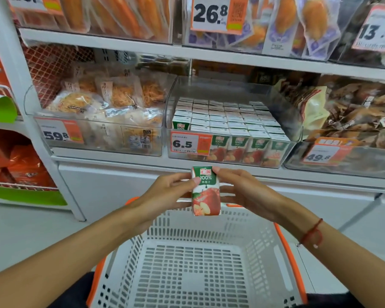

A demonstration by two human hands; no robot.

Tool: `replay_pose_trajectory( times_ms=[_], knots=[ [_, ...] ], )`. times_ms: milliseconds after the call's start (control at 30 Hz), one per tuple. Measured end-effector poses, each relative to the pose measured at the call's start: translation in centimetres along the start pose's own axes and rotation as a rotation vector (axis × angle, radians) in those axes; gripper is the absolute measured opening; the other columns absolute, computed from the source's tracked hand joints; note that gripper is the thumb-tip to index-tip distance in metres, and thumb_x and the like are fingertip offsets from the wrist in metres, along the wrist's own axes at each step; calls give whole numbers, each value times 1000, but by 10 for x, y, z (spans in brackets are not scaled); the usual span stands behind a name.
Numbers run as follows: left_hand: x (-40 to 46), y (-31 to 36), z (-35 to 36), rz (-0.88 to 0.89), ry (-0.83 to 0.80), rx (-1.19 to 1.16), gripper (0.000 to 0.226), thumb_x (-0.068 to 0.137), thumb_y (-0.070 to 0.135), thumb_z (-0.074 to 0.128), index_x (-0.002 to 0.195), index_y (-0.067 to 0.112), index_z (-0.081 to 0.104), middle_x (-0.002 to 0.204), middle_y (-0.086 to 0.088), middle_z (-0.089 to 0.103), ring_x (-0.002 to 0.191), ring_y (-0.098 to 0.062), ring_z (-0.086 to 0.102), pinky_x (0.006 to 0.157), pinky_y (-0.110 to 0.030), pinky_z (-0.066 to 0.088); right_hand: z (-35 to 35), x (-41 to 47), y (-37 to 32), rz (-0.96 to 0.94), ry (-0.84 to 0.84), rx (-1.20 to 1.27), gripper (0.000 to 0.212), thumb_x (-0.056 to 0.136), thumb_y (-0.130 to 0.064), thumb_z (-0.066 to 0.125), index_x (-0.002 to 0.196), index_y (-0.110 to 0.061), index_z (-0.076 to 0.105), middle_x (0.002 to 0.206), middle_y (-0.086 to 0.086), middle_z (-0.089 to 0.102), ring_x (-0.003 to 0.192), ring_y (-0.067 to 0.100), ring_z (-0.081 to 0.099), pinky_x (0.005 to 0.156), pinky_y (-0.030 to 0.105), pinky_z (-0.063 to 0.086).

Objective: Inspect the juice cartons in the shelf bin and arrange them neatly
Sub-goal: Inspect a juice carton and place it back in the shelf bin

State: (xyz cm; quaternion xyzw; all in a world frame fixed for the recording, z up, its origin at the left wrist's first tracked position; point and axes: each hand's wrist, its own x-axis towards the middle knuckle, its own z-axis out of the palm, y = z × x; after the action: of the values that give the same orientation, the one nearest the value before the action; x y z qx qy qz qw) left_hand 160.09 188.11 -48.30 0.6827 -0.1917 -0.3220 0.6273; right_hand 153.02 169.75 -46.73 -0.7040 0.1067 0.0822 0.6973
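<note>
I hold one small apple juice carton (206, 192) upright in front of me, green top with "100%" and a red apple below. My left hand (171, 192) grips its left side, thumb across the front. My right hand (242, 192) grips its right side, thumb on the top corner. Above, the clear shelf bin (297, 130) holds several rows of matching cartons (231, 121), packed upright with white tops showing. At the bin's front left corner there is a gap, behind the 6.5 price tag (190, 143).
A white plastic basket (265, 247) with orange handles sits right under my hands. Clear bins of packaged bread (102, 103) on the left and brown snack bags (351, 112) on the right flank the juice bin. Another shelf of packaged snacks runs above.
</note>
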Motion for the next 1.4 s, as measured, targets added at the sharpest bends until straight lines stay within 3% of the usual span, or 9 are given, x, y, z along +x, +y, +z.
replay_pose_trajectory(
  times_ms=[100, 233, 433, 567, 733, 833, 1200, 1300, 1400],
  knots=[
    [5, 0, -1, 18, 34, -14, 20, 96, 32, 59, 114, 30, 64, 107, 6, 75, 94, -5, 71, 69, -13, 55, -2, 5, 1, -4, -4, -16, 36, 97, -40, 53, 116, -15, 70, 113, 2, 73, 97, 13, 69, 79, 22, 55],
    [11, -3, -2, -10, -27, 13, 31, 96, 31, 58, 126, 25, 61, 112, 6, 73, 102, -7, 69, 82, -18, 56, 0, 6, 11, -63, 74, -49, 34, 99, -39, 50, 115, -16, 68, 107, 2, 75, 94, 14, 71, 73, 19, 55],
    [15, -5, -3, -54, -110, 5, 26, 94, 33, 60, 118, 42, 58, 103, 10, 76, 95, -6, 72, 72, -17, 57, -1, 5, 18, -54, 113, -26, 37, 99, -41, 49, 114, -15, 70, 105, 2, 75, 91, 14, 72, 70, 18, 54],
    [13, -5, -2, -17, -85, 6, 27, 93, 33, 62, 118, 40, 59, 101, 7, 76, 92, -9, 73, 68, -17, 57, -5, 3, 17, -28, 29, 7, 35, 99, -40, 48, 120, -20, 67, 110, -1, 73, 94, 11, 70, 75, 18, 53],
    [11, -3, 1, 30, -3, -24, 35, 94, 29, 60, 129, 31, 58, 109, 1, 74, 98, -12, 71, 74, -20, 59, -13, -3, 14, -7, -115, -33, 36, 98, -20, 54, 133, -26, 57, 126, 3, 67, 118, 24, 61, 97, 30, 49],
    [10, -3, 2, 31, 9, -37, 37, 95, 30, 58, 133, 29, 57, 114, 1, 73, 102, -12, 70, 78, -21, 58, -14, -7, 14, -39, -138, -57, 43, 94, -3, 59, 132, -22, 57, 119, 8, 70, 115, 21, 64, 98, 26, 50],
    [15, -5, 4, 10, 74, -80, 34, 91, 29, 65, 125, 23, 60, 103, 0, 76, 94, -12, 73, 71, -19, 59, -13, -13, 17, -53, 4, -117, 49, 87, -6, 69, 131, -25, 58, 117, 12, 69, 110, 21, 66, 99, 31, 52],
    [15, -7, 6, -16, 103, -106, 33, 91, 28, 65, 120, 14, 59, 97, -5, 77, 87, -14, 74, 70, -21, 60, -10, -12, 17, -61, 82, -184, 50, 82, -12, 76, 127, -29, 60, 113, 10, 69, 101, 16, 69, 90, 29, 56],
    [13, -8, 12, -21, 85, -97, 34, 90, 31, 66, 118, 14, 57, 90, -7, 77, 84, -17, 74, 70, -19, 59, 1, -11, 20, -139, 263, -381, 54, 72, -19, 85, 120, -31, 63, 96, -3, 68, 78, 2, 68, 73, 26, 58]
  ],
)
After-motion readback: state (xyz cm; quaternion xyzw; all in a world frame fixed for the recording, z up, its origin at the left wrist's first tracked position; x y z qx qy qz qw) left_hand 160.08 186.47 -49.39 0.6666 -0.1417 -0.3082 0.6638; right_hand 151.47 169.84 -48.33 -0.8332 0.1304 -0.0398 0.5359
